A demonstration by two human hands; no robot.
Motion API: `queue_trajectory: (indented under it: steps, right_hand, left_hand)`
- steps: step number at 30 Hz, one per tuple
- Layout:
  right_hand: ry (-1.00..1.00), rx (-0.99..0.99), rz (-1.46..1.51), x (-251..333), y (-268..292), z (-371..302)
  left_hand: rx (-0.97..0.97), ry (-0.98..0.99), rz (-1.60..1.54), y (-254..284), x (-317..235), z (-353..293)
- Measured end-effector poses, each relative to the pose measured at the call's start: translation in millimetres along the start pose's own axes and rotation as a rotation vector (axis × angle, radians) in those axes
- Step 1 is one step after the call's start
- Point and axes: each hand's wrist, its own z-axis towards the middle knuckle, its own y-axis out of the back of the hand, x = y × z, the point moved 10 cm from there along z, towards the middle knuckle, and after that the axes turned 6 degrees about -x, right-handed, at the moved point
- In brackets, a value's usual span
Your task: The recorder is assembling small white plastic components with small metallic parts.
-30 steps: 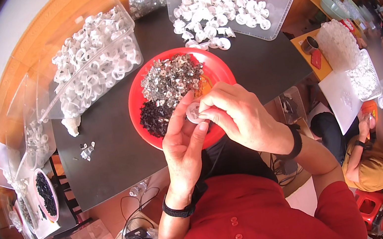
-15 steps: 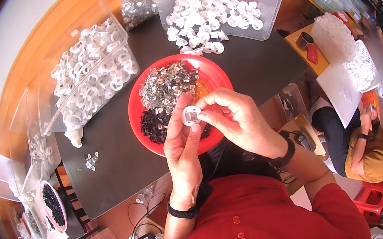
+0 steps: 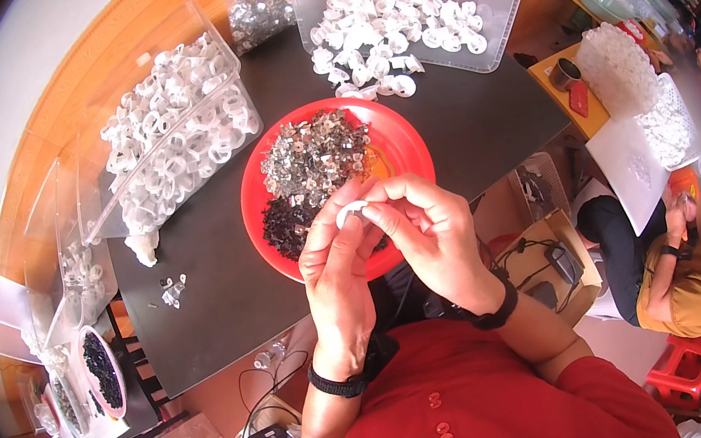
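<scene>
Between the fingertips of both hands is a small round white plastic part [image 3: 351, 211], tilted so its rim shows; the thumbs cover most of it. My left hand [image 3: 334, 254] is closed on its left side, and my right hand [image 3: 427, 230] pinches it from the right. Both hands are above the front part of a red plate [image 3: 411, 140]. On that plate lie a heap of small silvery metal pieces [image 3: 313, 156] and, nearer to me, a heap of small black pieces [image 3: 281, 230], partly hidden by my left hand.
A clear bin of white rings [image 3: 173, 141] stands at the left of the dark table [image 3: 211, 323]. Behind the plate, a tipped clear bin [image 3: 471, 53] spills white round parts [image 3: 380, 26]. A bag of metal pieces [image 3: 259, 18] lies between them. At right sits a person in a mustard shirt [image 3: 699, 278].
The white part has turned from facing up to a tilt. My right fingers and thumb have closed in over it, and the hands have drawn together.
</scene>
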Motion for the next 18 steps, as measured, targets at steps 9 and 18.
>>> queue_trajectory:
  steps: [9,18]
  right_hand:
    - [0.175,0.048,-0.3,28,10,17]
    - [0.409,0.609,-0.856,-2,-13,15]
  left_hand:
    - [-0.128,0.085,-0.026,19,-7,1]
    - [-0.182,0.047,-0.019,36,-13,7]
